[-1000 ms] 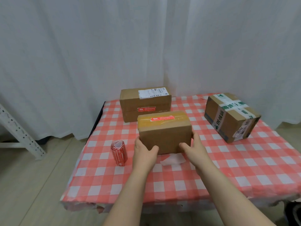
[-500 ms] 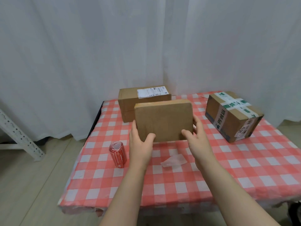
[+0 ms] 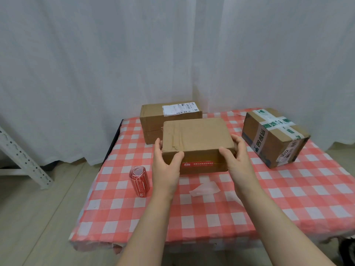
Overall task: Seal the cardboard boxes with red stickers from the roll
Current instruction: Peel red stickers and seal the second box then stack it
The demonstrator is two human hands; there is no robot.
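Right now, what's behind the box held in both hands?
Another cardboard box, with a white label on top, sits behind the held box. Much of its front is covered, so what is there cannot be seen.

A table covered by a red-and-white checked cloth [image 3: 288, 208] fills the lower centre and right. A crumpled scrap of white paper [image 3: 205, 189] lies on the cloth near the middle. White curtains [image 3: 96, 64] hang across the whole upper frame. At the left edge, a slanted white perforated metal strut [image 3: 23, 160] stands on pale flooring [image 3: 38, 217].
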